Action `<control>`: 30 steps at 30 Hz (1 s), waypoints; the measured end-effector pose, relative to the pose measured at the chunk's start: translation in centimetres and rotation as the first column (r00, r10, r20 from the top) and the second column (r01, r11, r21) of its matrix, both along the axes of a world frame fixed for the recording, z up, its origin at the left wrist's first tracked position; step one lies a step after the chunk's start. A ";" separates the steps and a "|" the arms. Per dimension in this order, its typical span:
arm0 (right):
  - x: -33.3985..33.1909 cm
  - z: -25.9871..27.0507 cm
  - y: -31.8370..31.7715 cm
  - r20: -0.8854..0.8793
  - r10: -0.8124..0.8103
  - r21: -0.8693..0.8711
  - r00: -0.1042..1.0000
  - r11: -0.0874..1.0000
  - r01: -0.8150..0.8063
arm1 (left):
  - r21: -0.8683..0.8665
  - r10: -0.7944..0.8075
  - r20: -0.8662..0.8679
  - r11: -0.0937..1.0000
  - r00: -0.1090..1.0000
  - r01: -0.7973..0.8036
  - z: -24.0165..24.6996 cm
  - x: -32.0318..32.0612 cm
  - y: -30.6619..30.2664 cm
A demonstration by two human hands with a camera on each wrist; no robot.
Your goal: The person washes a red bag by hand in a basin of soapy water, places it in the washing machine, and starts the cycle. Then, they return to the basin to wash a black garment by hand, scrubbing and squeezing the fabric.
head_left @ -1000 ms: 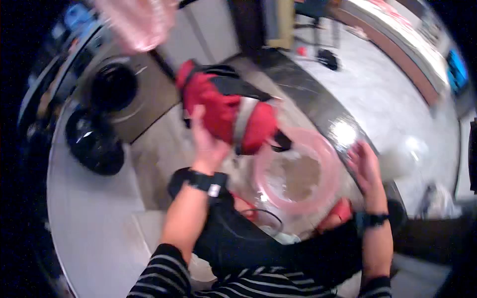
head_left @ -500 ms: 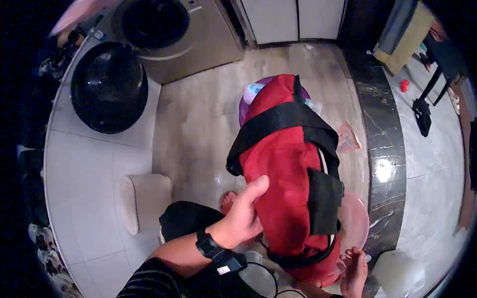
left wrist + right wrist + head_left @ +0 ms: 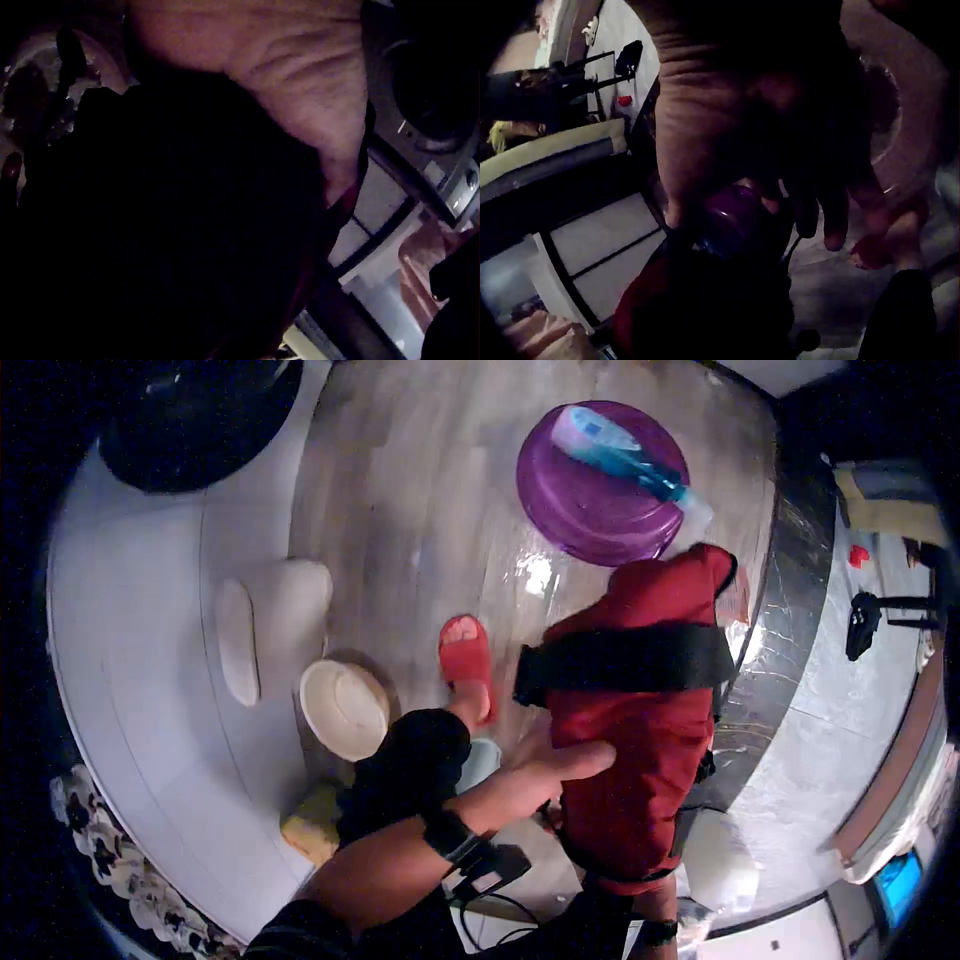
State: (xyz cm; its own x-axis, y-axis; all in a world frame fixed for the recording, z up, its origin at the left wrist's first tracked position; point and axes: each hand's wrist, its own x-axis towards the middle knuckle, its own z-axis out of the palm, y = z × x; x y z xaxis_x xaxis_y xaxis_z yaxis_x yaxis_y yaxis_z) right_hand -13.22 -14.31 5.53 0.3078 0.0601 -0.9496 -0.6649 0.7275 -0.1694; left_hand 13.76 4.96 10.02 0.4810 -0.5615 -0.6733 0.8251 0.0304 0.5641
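“Describing the hold: where was the red fabric bag (image 3: 635,735) with black straps?”

“Before the person, its far end near the round purple plastic basin (image 3: 590,540). The left hand (image 3: 525,775) gripped its side, thumb over fabric, fingers hidden. The right hand (image 3: 769,97) was open, fingers extended; its load could not be determined.”

“Proper handling?”

“In my judgement, weight supported underneath, straps kept off the basin's rim.”

“Room and edges?”

“Wood-look floor (image 3: 420,510) showed between basin and red slipper (image 3: 466,660); a dark marbled strip (image 3: 800,565) bounded the right.”
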 end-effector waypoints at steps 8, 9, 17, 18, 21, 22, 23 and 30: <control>6.6 8.4 1.5 -0.085 -0.053 0.150 0.995 0.987 0.066 | -0.141 0.306 -0.187 0.932 0.934 -0.333 -3.4 -6.8 3.0; 7.8 9.3 2.0 -0.115 -0.071 0.163 0.991 0.982 0.089 | -0.139 0.318 -0.191 0.928 0.929 -0.346 -3.9 -7.3 3.4; 21.1 14.4 11.8 0.048 0.298 0.201 0.953 0.932 -0.301 | -0.179 0.474 -0.224 0.839 0.851 -0.514 7.5 5.8 14.3; 24.8 17.0 14.3 0.142 0.308 0.172 0.941 0.928 -0.329 | -0.114 0.509 -0.133 0.845 0.851 -0.523 6.6 5.9 14.7; 28.3 16.6 16.5 0.082 0.333 0.243 0.939 0.907 -0.343 | -0.081 0.608 -0.217 0.769 0.764 -0.635 7.5 9.1 17.6; 29.8 17.8 17.5 0.079 0.249 0.302 0.965 0.917 -0.261 | -0.057 0.611 -0.199 0.774 0.767 -0.631 8.9 10.6 18.5; 31.5 18.8 18.6 0.067 0.251 0.308 0.966 0.916 -0.259 | -0.001 0.603 -0.108 0.795 0.790 -0.607 10.4 12.0 19.6; 36.9 20.9 23.5 0.146 0.213 0.176 0.966 0.955 -0.237 | 0.302 0.491 0.158 0.802 0.857 -0.515 6.4 14.5 22.2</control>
